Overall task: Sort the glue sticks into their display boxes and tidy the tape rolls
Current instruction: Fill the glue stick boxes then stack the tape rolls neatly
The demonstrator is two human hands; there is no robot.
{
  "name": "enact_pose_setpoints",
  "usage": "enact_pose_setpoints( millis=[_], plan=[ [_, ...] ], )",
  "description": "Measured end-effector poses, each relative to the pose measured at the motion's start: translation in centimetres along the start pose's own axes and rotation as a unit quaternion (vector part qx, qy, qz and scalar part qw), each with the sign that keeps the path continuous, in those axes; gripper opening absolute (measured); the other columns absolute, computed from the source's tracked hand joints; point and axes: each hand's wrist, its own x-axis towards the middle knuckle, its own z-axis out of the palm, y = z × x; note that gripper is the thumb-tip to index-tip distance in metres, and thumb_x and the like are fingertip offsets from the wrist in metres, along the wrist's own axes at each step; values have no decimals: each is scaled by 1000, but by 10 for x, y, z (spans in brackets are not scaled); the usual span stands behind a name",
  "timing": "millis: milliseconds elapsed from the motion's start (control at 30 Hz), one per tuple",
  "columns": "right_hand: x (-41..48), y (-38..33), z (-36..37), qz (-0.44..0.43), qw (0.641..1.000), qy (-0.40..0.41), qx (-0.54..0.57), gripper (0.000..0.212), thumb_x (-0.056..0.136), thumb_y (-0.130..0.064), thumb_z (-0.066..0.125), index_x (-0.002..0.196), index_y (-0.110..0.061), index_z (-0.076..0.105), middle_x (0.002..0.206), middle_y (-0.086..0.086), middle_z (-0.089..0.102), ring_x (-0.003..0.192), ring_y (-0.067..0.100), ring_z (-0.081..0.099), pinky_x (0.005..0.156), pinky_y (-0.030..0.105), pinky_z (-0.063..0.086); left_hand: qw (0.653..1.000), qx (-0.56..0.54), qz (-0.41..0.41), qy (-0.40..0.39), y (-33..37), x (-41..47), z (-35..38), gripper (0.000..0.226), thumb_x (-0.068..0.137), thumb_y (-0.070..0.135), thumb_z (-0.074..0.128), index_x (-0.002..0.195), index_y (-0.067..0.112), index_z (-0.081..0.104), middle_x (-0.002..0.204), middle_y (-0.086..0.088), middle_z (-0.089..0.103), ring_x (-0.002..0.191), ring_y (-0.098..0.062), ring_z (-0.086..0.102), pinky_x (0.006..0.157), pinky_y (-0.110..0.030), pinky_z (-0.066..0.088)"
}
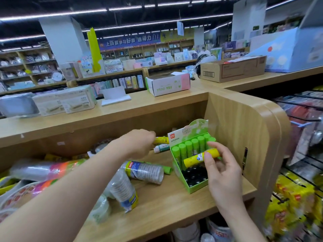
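Head view: we look down at a wooden shelf (166, 206) in a shop.
Right side: our right hand (222, 172) pinches a yellow glue stick (197, 158) with bent fingers and thumb. It holds the stick sideways just over the green display box (192, 187).
Box: it stands at the right end of the shelf, near the side wall. A row of green glue sticks (188, 149) stands upright in the back. The front part looks dark.
Left side: our left hand (138, 144) reaches to the back of the shelf. Its fingers curl at the end of a second yellow glue stick (161, 140). We cannot tell if they grip it.
Tape: clear packs of tape rolls (145, 172) lie on their sides in the middle of the shelf, near our left arm.
Top: a white box (167, 84) sits on the surface above.
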Motion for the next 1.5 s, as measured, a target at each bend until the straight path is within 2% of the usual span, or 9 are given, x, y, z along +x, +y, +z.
enact_pose_setpoints(
  millis=[100,200,367,533,667,933,1067,1267,1500],
  plan=[
    [4,-8,6,21,999,-14,21,29,96,-6,51,98,-31,64,67,10,58,65,39,57,61,38,45,994,-31,-34,95,0,-36,-15,17,95,15,46,113,16,47,109,-5,58,100,-28,54,74,-35,38],
    [7,-22,18,54,995,-87,14,26,81,-12,42,86,-23,66,63,0,56,62,23,54,62,43,45,948,-222,-61,220,18,-77,-26,12,96,18,50,108,17,51,98,0,60,93,-26,59,74,-36,43],
    [1,-49,26,108,956,-253,102,22,85,-36,58,82,-16,67,64,6,50,48,14,42,45,26,36,654,-750,28,91,76,-108,-10,14,95,16,50,95,5,59,74,-2,66,66,-10,63,58,-22,54],
    [-2,-50,19,129,963,-222,82,23,78,-35,71,85,-14,72,70,13,59,51,21,45,40,22,39,547,-835,26,51,92,-101,10,26,85,27,54,99,7,63,81,-7,70,74,-15,66,67,-25,57],
    [-2,-50,14,148,967,-174,115,16,89,-22,64,92,-7,68,76,6,68,57,14,57,45,23,44,573,-817,28,68,94,-97,16,21,91,30,50,103,15,58,86,-9,73,80,-21,70,69,-30,55],
    [8,-46,-1,129,973,-173,82,23,82,-24,67,102,-12,68,61,1,56,49,16,47,49,24,43,776,-597,82,185,95,-94,36,31,100,41,37,119,29,58,88,23,62,83,1,56,75,-19,43],
    [11,-41,-8,122,971,-200,54,24,75,-28,72,92,-11,70,65,4,58,49,18,49,47,23,41,760,-605,53,233,92,-93,35,33,97,42,42,125,33,55,103,24,63,97,6,56,85,-15,42],
    [8,-33,-22,128,969,-209,38,19,82,-18,75,96,-8,66,70,9,64,52,20,55,48,22,43,593,-753,-27,284,101,-82,28,25,78,30,64,96,13,61,66,4,59,58,-11,51,52,-21,41],
    [6,-23,-38,150,982,-109,31,11,96,-13,54,104,-15,62,76,5,68,62,18,65,47,25,40,686,-653,-24,319,104,-74,34,13,93,36,49,101,32,58,86,-1,66,81,-25,63,73,-47,55]
  ],
)
